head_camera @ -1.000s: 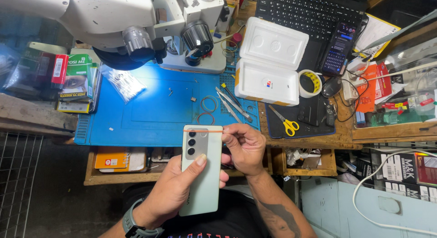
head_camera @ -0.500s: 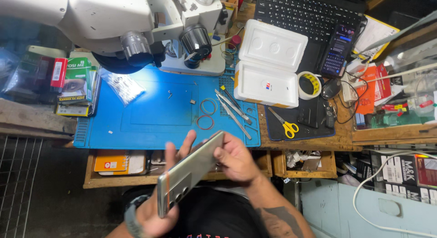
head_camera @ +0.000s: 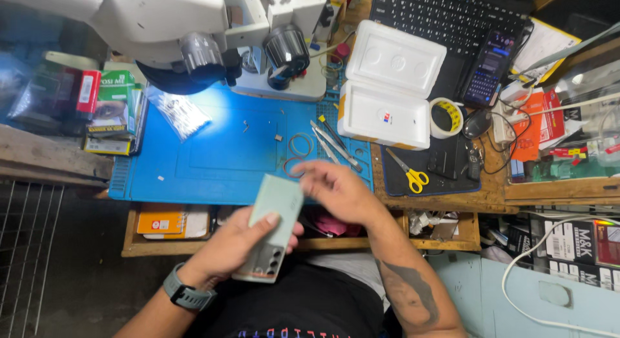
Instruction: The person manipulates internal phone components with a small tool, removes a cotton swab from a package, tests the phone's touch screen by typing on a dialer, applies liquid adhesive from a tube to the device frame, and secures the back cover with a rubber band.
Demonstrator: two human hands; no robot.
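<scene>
Phone [head_camera: 271,229], pale green, is lying back-up in the left hand [head_camera: 239,244], camera cluster pointing toward 6 o'clock; it is sitting just off the near edge of the bench, above the lap. I am logging items by size.

Microscope [head_camera: 194,34], white, is occupying the 11 o'clock zone, and its lamp is lighting the blue work mat [head_camera: 213,150] beneath it. Black laptop [head_camera: 445,15] is sitting at 1 o'clock, with a second phone [head_camera: 487,66], screen lit, lying on it. White foam box [head_camera: 387,86], lid open, is resting just at 3 o'clock of the mat.

Left hand is gripping the pale green phone from below, the thumb pressing on its back and the fingers wrapping its far side; a dark watch [head_camera: 187,291] is showing on that wrist. Right hand [head_camera: 339,189] is hovering at 2 o'clock of the phone's upper end, fingers loosely curled and blurred; I cannot tell whether they are touching the phone or pinching anything.

Yellow-handled scissors [head_camera: 412,176] are lying on a dark pad at 3 o'clock of the right hand. Tape roll [head_camera: 447,117] is standing beside the foam box. Tweezers [head_camera: 336,144] are lying on the mat at 12 o'clock of the right hand, with two thin rings [head_camera: 300,144] just beside them. A clear bag [head_camera: 179,112] is lying at the mat's 10 o'clock corner.
</scene>
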